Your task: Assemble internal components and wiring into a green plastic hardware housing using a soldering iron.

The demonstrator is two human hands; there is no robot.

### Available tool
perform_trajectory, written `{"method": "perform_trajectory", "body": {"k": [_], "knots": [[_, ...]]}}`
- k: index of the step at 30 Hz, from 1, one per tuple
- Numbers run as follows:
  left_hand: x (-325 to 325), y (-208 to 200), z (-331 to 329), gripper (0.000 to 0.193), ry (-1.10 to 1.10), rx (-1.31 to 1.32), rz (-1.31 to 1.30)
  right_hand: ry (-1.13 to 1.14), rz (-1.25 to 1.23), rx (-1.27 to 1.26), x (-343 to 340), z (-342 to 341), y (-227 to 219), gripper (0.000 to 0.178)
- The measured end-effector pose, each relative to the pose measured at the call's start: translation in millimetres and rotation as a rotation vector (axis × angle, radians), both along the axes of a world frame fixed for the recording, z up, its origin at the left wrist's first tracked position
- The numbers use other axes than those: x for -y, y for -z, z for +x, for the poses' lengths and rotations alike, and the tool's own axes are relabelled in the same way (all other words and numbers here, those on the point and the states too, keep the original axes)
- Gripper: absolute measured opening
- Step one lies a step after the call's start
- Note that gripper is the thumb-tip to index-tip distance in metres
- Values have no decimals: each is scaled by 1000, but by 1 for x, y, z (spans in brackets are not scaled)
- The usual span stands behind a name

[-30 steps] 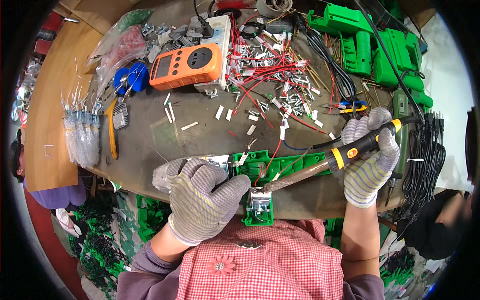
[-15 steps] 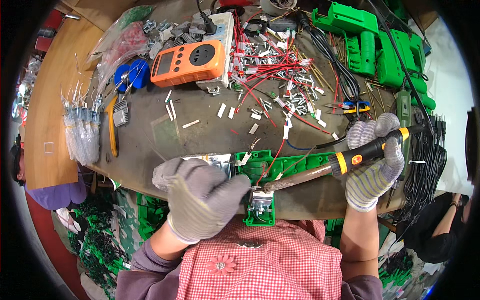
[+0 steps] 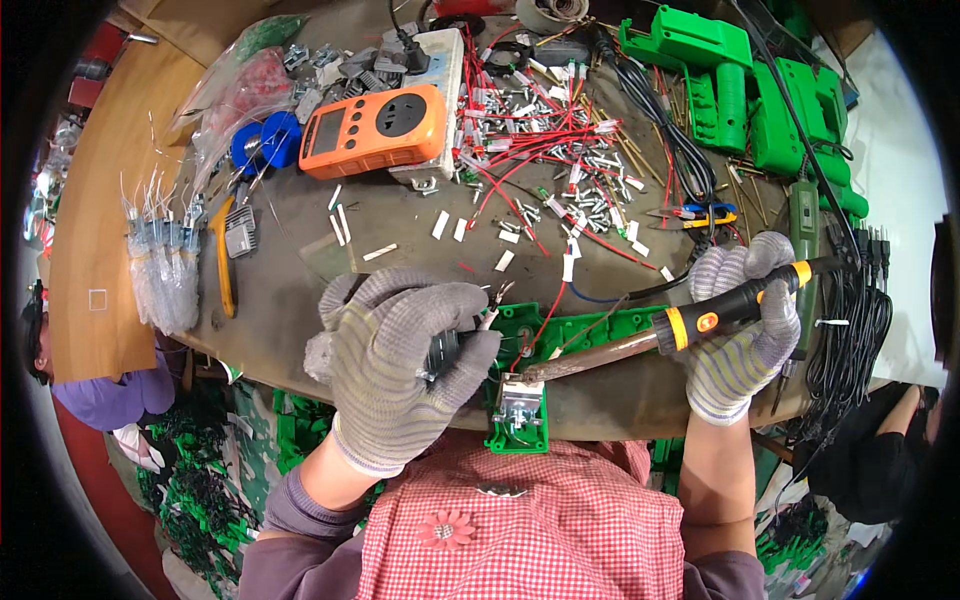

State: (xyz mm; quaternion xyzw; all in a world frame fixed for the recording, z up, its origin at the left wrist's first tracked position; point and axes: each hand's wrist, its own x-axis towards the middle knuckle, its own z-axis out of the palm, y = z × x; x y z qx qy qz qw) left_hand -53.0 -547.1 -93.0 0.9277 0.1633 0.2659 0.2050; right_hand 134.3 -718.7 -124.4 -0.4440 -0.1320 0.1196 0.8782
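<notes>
My right hand (image 3: 735, 340) grips a soldering iron (image 3: 705, 322) with a black handle, orange bands and a brownish barrel. The iron's tip rests by the top of a silver metal part (image 3: 519, 402) seated in a green plastic tool housing (image 3: 600, 328). A red wire (image 3: 547, 325) runs down to that same spot. My left hand (image 3: 400, 370), also in a striped grey glove, is curled around a dark rounded part (image 3: 441, 355), mostly hidden by the fingers. Just beyond its fingertips, a white-sleeved lead with bare strands (image 3: 497, 303) sticks up.
An orange power meter (image 3: 375, 130) stands at the back left. Red wires and screws (image 3: 570, 150) lie heaped behind the housing. Green tool shells (image 3: 700, 60), black power cords (image 3: 850, 350), a yellow-handled tool (image 3: 226, 260), a blue spool (image 3: 265, 145) and bagged components (image 3: 165, 270) surround the workspace.
My left hand has drawn back from the iron's tip, turning so that its fingers curl around the dark part. My right hand and the soldering iron have barely moved.
</notes>
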Motion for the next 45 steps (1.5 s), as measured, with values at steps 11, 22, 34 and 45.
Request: {"method": "perform_trajectory", "body": {"k": [11,22,34,45], "knots": [[-1,3,14,30,189,44,60,-47,13,16,5,1,0,38],[-12,12,13,32,354,-6,35,31,80,4,12,2,7,37],[-13,19,6,19,300,74,-216,-99,107,120,13,2,5,37],[-18,14,2,24,446,-21,91,-61,130,159,20,0,6,36]]}}
